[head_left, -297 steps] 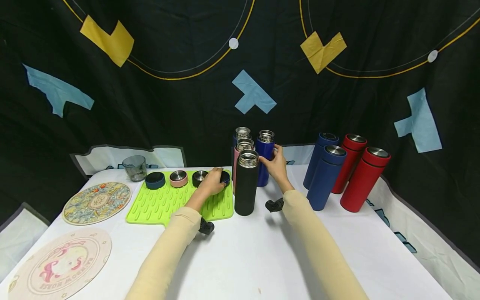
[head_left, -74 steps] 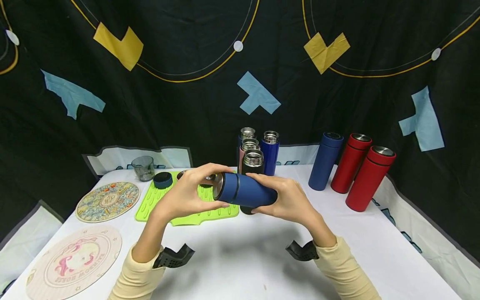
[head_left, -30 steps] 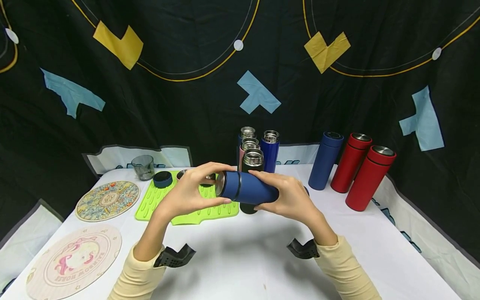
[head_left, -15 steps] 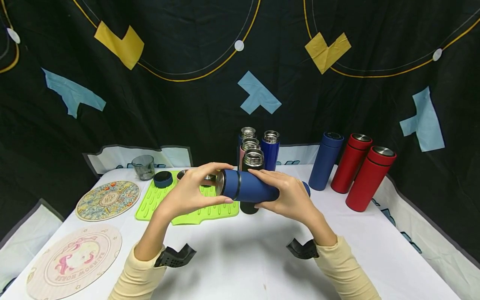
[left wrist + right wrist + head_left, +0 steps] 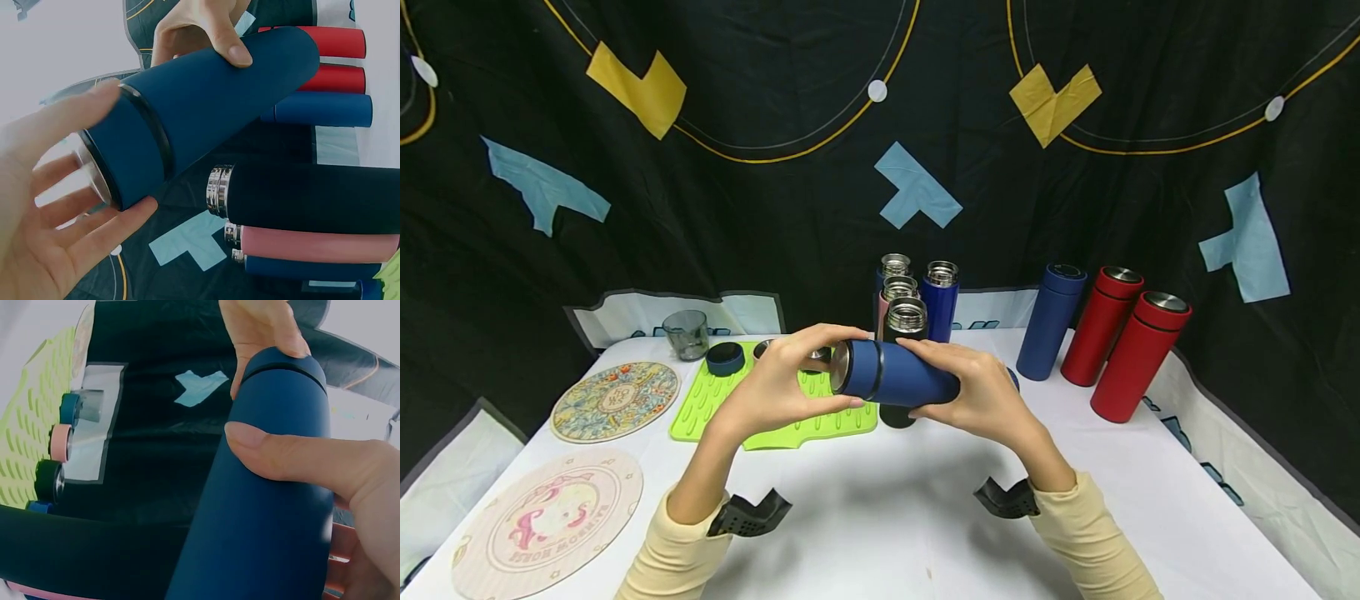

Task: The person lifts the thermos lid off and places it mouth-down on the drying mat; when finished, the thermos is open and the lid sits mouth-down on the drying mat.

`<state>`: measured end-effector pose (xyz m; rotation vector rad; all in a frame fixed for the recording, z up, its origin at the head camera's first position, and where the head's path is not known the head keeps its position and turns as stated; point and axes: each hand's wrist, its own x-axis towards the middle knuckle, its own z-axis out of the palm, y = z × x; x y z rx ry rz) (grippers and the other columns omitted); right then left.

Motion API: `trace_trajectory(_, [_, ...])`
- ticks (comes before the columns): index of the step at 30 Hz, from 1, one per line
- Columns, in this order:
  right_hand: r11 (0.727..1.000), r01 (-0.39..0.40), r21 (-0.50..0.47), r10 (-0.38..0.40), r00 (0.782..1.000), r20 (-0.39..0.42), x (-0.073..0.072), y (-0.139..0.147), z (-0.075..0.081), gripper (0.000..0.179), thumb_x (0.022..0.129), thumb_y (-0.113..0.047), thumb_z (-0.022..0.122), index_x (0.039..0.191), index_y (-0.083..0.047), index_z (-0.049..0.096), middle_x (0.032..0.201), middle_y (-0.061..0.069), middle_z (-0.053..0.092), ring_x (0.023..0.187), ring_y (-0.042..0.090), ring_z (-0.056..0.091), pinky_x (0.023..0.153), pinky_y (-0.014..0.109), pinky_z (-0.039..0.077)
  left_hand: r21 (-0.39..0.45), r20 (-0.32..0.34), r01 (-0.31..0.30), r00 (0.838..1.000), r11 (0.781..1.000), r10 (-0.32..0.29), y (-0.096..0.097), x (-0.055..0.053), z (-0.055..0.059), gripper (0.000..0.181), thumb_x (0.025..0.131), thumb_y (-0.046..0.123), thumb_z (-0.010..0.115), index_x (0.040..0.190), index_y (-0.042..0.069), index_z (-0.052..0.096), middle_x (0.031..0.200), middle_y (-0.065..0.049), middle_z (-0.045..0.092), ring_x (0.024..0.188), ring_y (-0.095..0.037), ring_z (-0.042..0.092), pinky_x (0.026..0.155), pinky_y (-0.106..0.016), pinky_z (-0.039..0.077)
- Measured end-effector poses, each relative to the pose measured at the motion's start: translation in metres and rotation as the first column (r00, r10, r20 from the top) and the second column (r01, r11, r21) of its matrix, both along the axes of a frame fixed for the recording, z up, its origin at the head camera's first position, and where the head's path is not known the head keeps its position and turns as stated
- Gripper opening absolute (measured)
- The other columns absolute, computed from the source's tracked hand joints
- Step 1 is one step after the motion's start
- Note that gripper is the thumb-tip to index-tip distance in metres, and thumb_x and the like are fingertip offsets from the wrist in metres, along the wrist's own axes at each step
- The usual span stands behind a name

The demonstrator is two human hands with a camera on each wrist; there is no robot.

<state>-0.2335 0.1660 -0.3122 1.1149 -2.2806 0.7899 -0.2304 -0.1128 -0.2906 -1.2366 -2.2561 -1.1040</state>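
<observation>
A blue thermos (image 5: 910, 377) is held in the air, lying nearly sideways with its steel-topped lid (image 5: 852, 367) toward the left. My left hand (image 5: 769, 385) grips that lid, thumb on one side and fingers on the other, as the left wrist view shows. Round the lower body of the thermos curls my right hand (image 5: 981, 398). A dark ring marks the seam between lid and body, and I see no gap there. Just behind stands an open black thermos (image 5: 898, 415), partly covered by the held one.
An open royal blue thermos (image 5: 940, 312) and a pink one (image 5: 44, 592) stand near the black one. Several loose lids, including a navy lid (image 5: 726, 359), sit on a green mat (image 5: 775, 436). Right: red thermoses (image 5: 1138, 358) and a blue thermos (image 5: 1051, 325). Left: a glass (image 5: 687, 336).
Earlier my left hand was at a lid on the mat and my right at the royal blue thermos. One blue thermos has since left the right group for my hands. The last second shows hardly any movement.
</observation>
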Motion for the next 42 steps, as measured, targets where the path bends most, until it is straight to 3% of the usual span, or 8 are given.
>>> trace_trajectory(5, [0.998, 0.056, 0.016, -0.055, 0.995, -0.082, 0.003, -0.003, 0.0, 0.081, 0.065, -0.024, 0.091, 0.137, -0.02, 0.055, 0.13, 0.008, 0.06, 0.115, 0.028, 0.059, 0.092, 0.047, 0.051, 0.01, 0.073, -0.11, 0.991, 0.994, 0.109, 0.002, 0.002, 0.0, 0.065, 0.074, 0.033, 0.085, 0.131, 0.017, 0.056, 0.118, -0.004, 0.063, 0.096, -0.019, 0.064, 0.075, -0.028, 0.058])
trace_trajectory(8, [0.996, 0.085, 0.03, -0.081, 0.99, -0.115, 0.004, -0.004, 0.0, 0.08, 0.066, -0.025, 0.091, 0.138, -0.02, 0.055, 0.13, 0.009, 0.06, 0.116, 0.031, 0.059, 0.092, 0.048, 0.051, -0.003, 0.102, -0.139, 0.985, 0.99, 0.138, 0.002, 0.003, 0.001, 0.064, 0.075, 0.034, 0.084, 0.13, 0.017, 0.056, 0.115, -0.004, 0.064, 0.093, -0.019, 0.064, 0.076, -0.028, 0.058])
trace_trajectory(12, [0.996, 0.076, 0.037, -0.072, 0.993, -0.098, 0.004, -0.002, 0.0, 0.081, 0.065, -0.024, 0.091, 0.137, -0.019, 0.055, 0.129, 0.009, 0.061, 0.116, 0.03, 0.059, 0.092, 0.048, 0.051, -0.02, 0.083, -0.081, 0.993, 0.997, 0.082, 0.001, 0.002, 0.001, 0.069, 0.073, 0.033, 0.085, 0.132, 0.017, 0.055, 0.123, -0.003, 0.061, 0.103, -0.021, 0.061, 0.081, -0.032, 0.057])
trace_trajectory(18, [1.0, -0.018, 0.008, 0.018, 0.998, 0.063, 0.0, 0.004, 0.002, 0.084, 0.062, -0.018, 0.093, 0.137, -0.02, 0.055, 0.124, 0.007, 0.064, 0.108, 0.027, 0.062, 0.089, 0.045, 0.053, -0.039, 0.001, 0.043, 0.999, 0.998, -0.043, -0.001, -0.001, 0.001, 0.074, 0.07, 0.017, 0.088, 0.136, 0.018, 0.054, 0.134, 0.001, 0.055, 0.12, -0.021, 0.054, 0.09, -0.039, 0.053])
trace_trajectory(23, [1.0, -0.027, -0.004, 0.027, 0.991, 0.132, -0.003, 0.007, 0.0, 0.084, 0.063, -0.018, 0.092, 0.138, -0.023, 0.055, 0.123, 0.006, 0.064, 0.105, 0.027, 0.062, 0.088, 0.044, 0.054, -0.043, -0.014, 0.059, 0.998, 0.997, -0.06, 0.0, -0.001, 0.001, 0.074, 0.071, 0.011, 0.087, 0.136, 0.018, 0.054, 0.136, 0.001, 0.053, 0.122, -0.02, 0.053, 0.091, -0.038, 0.052])
trace_trajectory(32, [0.999, 0.046, 0.023, -0.046, 0.999, 0.025, -0.002, 0.003, 0.001, 0.083, 0.064, -0.021, 0.092, 0.138, -0.022, 0.055, 0.127, 0.008, 0.062, 0.111, 0.029, 0.061, 0.09, 0.046, 0.053, 0.006, 0.062, -0.032, 0.998, 0.999, 0.031, 0.001, -0.001, -0.001, 0.07, 0.074, 0.026, 0.085, 0.135, 0.016, 0.054, 0.131, -0.003, 0.057, 0.11, -0.022, 0.059, 0.082, -0.033, 0.056])
trace_trajectory(39, [0.991, 0.12, 0.059, -0.116, 0.991, -0.07, 0.0, 0.0, -0.001, 0.083, 0.065, -0.025, 0.091, 0.139, -0.022, 0.054, 0.13, 0.009, 0.06, 0.116, 0.03, 0.059, 0.092, 0.048, 0.051, -0.006, 0.158, -0.141, 0.978, 0.99, 0.14, 0.002, -0.001, -0.002, 0.064, 0.079, 0.03, 0.081, 0.135, 0.017, 0.053, 0.117, -0.006, 0.062, 0.099, -0.02, 0.062, 0.078, -0.028, 0.057])
trace_trajectory(42, [0.991, 0.121, 0.059, -0.117, 0.991, -0.069, 0.0, 0.001, 0.0, 0.083, 0.065, -0.025, 0.091, 0.139, -0.022, 0.054, 0.129, 0.009, 0.061, 0.115, 0.03, 0.059, 0.091, 0.048, 0.052, -0.018, 0.164, -0.138, 0.977, 0.99, 0.139, 0.003, -0.002, -0.003, 0.065, 0.08, 0.032, 0.08, 0.135, 0.016, 0.052, 0.119, -0.006, 0.062, 0.1, -0.02, 0.062, 0.08, -0.029, 0.057])
